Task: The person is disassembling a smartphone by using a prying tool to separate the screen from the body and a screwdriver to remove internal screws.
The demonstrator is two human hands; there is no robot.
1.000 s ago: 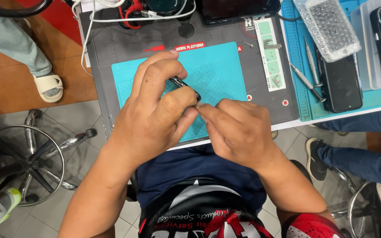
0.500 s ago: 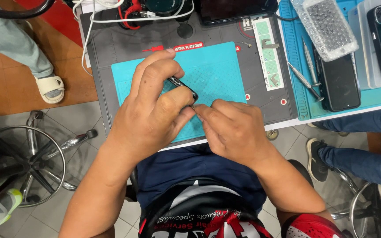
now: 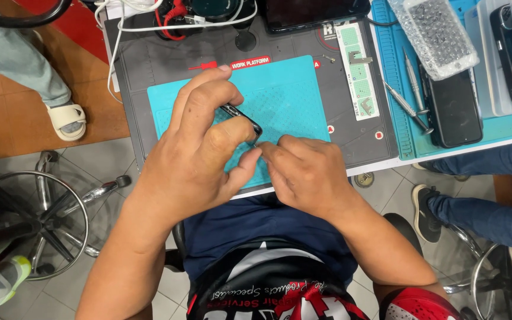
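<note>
My hands over the mat at the near edge of the bench

My left hand (image 3: 200, 151) holds a small phone (image 3: 241, 118) above the mat (image 3: 291, 95), my right hand (image 3: 306, 172) touching it from the right. Far right lie tweezers (image 3: 407, 106), a second phone (image 3: 454, 109) and a bubble-wrap pouch (image 3: 434, 35); a stool (image 3: 37, 219) stands near left.
</note>
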